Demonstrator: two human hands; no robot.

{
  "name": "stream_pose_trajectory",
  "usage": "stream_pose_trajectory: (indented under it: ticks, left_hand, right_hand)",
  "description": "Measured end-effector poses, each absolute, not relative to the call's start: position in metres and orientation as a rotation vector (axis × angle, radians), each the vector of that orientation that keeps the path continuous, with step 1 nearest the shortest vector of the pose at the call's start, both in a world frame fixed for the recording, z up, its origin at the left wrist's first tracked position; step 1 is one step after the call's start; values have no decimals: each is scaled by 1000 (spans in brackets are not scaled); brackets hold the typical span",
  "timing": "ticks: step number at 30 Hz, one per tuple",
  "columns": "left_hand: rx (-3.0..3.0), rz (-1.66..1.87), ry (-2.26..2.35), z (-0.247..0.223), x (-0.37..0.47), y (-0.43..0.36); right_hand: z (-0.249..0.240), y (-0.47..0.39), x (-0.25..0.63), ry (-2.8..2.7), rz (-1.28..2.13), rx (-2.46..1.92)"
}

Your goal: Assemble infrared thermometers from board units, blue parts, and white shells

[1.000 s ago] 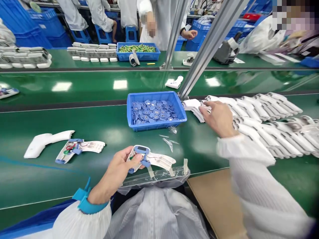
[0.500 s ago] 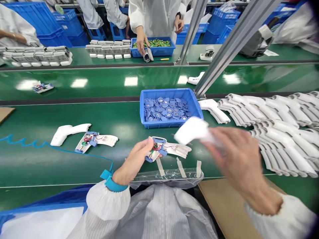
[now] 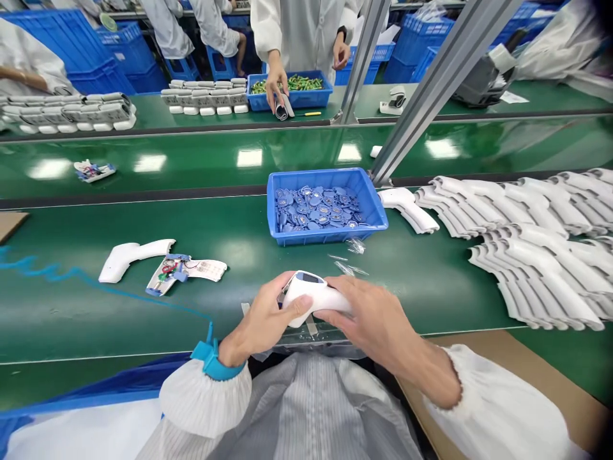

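Observation:
Both hands hold a white gun-shaped housing (image 3: 313,297) with a small dark display window, low in front of my body. My left hand (image 3: 268,313) wraps its head end, thumb on the near side. Around the handle end on the right, my right hand (image 3: 371,313) is closed. The circuit parts inside are mostly hidden by the white shell. To the left on the green bench lie an opened half with wires and blue parts (image 3: 184,271) and an empty white shell (image 3: 127,257). A blue wrist strap (image 3: 215,363) with a coiled cord is on my left wrist.
Beyond my hands stands a blue tray (image 3: 325,238) of blue pieces, with clear plastic scraps (image 3: 352,265) before it. Stacked white shells (image 3: 541,268) fill the right. A metal post (image 3: 421,83) slants across. Another electronics half (image 3: 93,170) sits on the belt; a person works opposite.
My right hand has brought the white shell left and down onto the half in my left hand. Clear plastic scraps now lie on the bench. The electronics half on the belt has shifted right.

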State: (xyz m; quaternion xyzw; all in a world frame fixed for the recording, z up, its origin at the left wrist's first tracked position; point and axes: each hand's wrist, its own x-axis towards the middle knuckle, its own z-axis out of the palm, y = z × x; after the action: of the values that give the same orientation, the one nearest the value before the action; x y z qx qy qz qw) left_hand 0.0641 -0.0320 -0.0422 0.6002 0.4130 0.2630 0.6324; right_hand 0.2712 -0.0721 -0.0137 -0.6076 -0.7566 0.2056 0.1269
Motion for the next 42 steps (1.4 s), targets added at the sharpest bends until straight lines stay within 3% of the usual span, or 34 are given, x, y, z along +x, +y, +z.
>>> stream_pose_trajectory:
  ticks: [5,8,17,24,29,36,42]
  left_hand:
    - [1608,558,1010,-33,60,-37]
    - [1744,511,1038,-32,63,-41]
    - [2043,588,1034,-55,56,-64]
    - [1954,542,963,-42,50,-59]
    - [1765,480,1023,-22,49,-48]
    - [1525,527,893,-28,46,-45]
    - [1823,739,1140,-44,49,-57]
  right_hand:
    - [2,-66,281,-1818,1699,-1506]
    - [-1,-69,281,-1581,1937,-1344]
    - [-1,-87,281,-1413,2015,-1349]
    - [-7,-96,275,-1572,1870,-1296]
    - [-9,-94,274,-1700,1581,-1290]
    - [-14,-88,269,-1530,1724,-1308]
    - [-11,-89,267,-1355,1844,-1201]
